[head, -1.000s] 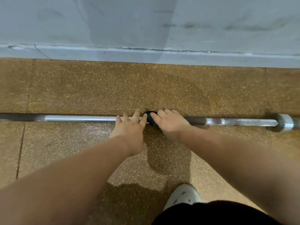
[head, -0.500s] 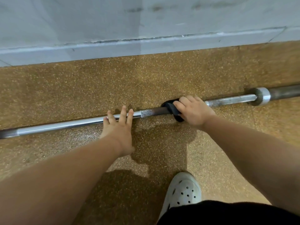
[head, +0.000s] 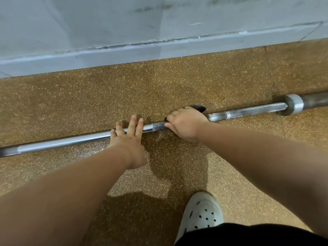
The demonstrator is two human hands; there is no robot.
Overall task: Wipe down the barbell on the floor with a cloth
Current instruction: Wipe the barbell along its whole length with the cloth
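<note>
Head view: the right hand (head: pixel 186 124) is curled over the bar (head: pixel 71 141), fingers wrapped down its far side, and grips a dark cloth (head: pixel 198 108) against it; only a small corner of the cloth shows, peeking out past the knuckles on the far right side of the hand. Just to its left, the left hand (head: pixel 127 139) lies flat with straight, spread fingers (head: pixel 132 124) laid across the bar, holding nothing, its heel on the near side over the floor (head: pixel 177 82). A short knurled patch (head: pixel 159 126) of the bar shows between the two hands, which are close but apart. The bar lies on the speckled brown floor, running from the left edge up toward the right edge, roughly parallel to the wall. Left of the left hand it is smooth and shiny; right of the right hand it is knurled again, then meets a silver collar (head: pixel 293 103) and a darker sleeve (head: pixel 316 100) that leaves the frame. Beyond the bar, a pale baseboard (head: pixel 159 48) runs along a grey wall (head: pixel 106 20). Nearest the camera, a white perforated shoe (head: pixel 202 212) stands on the floor beside dark clothing (head: pixel 248 235).
</note>
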